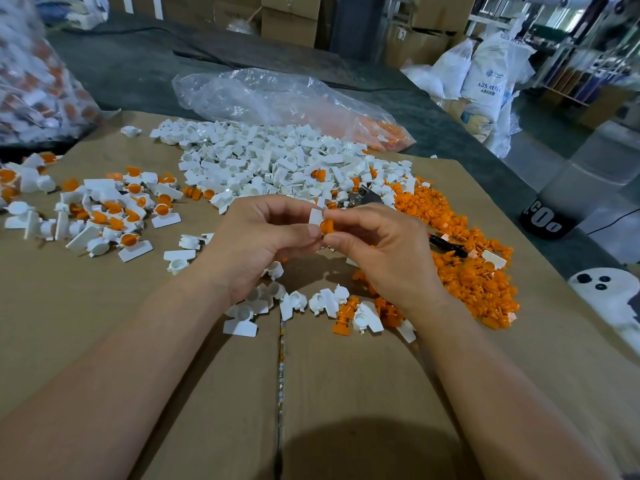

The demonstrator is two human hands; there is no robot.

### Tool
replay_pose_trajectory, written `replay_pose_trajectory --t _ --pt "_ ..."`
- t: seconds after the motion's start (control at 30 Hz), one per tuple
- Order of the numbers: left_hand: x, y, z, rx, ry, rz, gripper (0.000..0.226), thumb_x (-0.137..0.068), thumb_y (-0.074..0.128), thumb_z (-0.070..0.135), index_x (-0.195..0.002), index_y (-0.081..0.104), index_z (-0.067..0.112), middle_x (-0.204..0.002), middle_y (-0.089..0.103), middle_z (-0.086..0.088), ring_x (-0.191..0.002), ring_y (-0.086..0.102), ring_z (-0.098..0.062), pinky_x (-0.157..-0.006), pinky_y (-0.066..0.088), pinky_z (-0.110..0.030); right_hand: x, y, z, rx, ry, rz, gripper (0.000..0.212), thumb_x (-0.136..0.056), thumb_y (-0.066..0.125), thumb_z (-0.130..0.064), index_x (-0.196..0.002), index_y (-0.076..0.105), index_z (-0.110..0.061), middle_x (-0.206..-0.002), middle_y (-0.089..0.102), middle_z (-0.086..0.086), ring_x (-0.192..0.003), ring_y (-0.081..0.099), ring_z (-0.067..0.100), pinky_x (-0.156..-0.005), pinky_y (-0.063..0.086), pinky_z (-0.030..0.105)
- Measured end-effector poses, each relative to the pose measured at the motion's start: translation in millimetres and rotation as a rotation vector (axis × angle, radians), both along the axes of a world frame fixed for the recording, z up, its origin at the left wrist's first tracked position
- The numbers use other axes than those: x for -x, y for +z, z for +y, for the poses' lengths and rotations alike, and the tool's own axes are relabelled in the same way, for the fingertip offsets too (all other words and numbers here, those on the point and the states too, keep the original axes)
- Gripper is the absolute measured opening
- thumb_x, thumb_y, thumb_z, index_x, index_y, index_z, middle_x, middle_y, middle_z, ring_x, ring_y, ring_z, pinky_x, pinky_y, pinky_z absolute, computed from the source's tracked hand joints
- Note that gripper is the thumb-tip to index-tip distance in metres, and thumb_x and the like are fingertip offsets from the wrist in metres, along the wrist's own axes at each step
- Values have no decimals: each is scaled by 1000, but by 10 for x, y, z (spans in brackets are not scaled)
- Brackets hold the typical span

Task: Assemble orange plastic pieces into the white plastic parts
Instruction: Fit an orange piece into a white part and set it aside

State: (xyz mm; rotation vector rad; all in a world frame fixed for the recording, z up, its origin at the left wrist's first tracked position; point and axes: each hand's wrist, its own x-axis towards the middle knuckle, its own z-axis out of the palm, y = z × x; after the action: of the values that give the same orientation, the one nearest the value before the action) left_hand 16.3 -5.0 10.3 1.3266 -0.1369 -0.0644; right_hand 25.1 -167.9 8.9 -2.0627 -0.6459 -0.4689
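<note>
**Both hands engaged: one white part, one orange piece, held together in front of the white heap**

The left hand pinches a white part between thumb and curled fingers. The right hand pinches an orange piece at its fingertips. The orange piece touches the underside of the white part. Whether it is fully seated cannot be told.

Both hands are raised above the cardboard, on the near side of the white heap, close to its front edge.

Loose white parts lie on the cardboard nearer the person than the white heap, under the wrists, with a few orange ones among them.

The orange heap lies to the right of the white heap and joins it at the right front corner. A black object lies partly buried there; its kind cannot be told.

Assembled units, white with orange centres, are scattered to the left of the white heap, apart from it.

A clear plastic bag lies just behind the white heap, with orange pieces in its right end. A second bag, blurred and holding white and orange items, stands far left of the heap.
</note>
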Motion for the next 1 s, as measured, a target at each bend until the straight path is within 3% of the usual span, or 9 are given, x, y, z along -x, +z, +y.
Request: replay_pose_trajectory --t 0.13,0.3,0.5,0.8,1.0 --pt "-1 -3 -14 8 0 20 23 -55 67 5 -78 70 7 -71 71 -7 -66 70 -17 -60 55 -18 -1 -10 6 -6 1 0 29 -76 71 -9 -105 68 -7 -87 62 -9 -81 63 6 -75 52 16" --pt "-6 2 -2 17 -8 15 19 -54 67 4 -70 73 12 -71 71 -6 -65 69 -16 -58 54 -17 4 -12 5 -17 21 -9 29 -74 73 -8 -102 69 -4 -86 65 -1 -78 64 12 -73 54 24" --pt "-1 -11 -2 -12 -17 -7 19 -55 68 3 -72 73 10 -71 72 -6 -65 70 -16 -57 54 -17 8 -19 -3 -80 18 87 28 -72 74 -8 -99 69 -6 -85 66 -4 -78 66 10 -73 55 24" --pt "3 -4 7 -43 -19 5 17 -55 68 6 -66 76 16 -69 72 -5 -64 70 -16 -56 54 -17 10 -4 -25 17 31 26 27 -75 72 -7 -102 69 -3 -89 70 6 -80 66 14 -75 54 27" --pt "26 19 -8 -212 51 16 16 -72 67 -7 -69 67 9 -59 68 -4 -52 66 -14 -51 55 -19 12 -19 -3 96 46 -56 25 -73 73 -13 -97 71 -6 -83 70 6 -76 64 15 -70 54 32"
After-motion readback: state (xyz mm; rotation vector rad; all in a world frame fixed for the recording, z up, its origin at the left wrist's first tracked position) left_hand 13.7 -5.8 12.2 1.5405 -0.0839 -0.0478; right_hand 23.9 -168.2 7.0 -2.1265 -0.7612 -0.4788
